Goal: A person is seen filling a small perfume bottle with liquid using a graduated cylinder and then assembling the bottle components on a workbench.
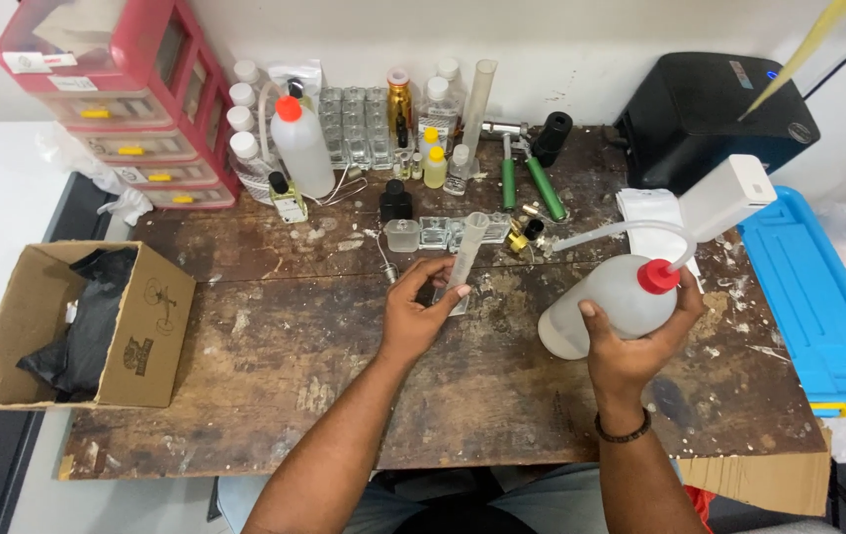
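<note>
Two hands busy: left hand (415,314) steadies the cylinder (465,259) mid-worktop (275,366); right hand (637,346) grasps the tilted wash bottle (596,307), its tube arcing toward the cylinder.

Red-capped white bottle (601,307), blue tray (818,307), red drawers (136,109).

Lighting was bright and even, probably from overhead, so shadows under the hands stayed soft and short. The white wall (581,40) toward 12 o'clock looked a bit blown out. Edges bent slightly from the wide lens, worst around 3 and 9 o'clock. Focus was decent, fine detail mushy.
</note>
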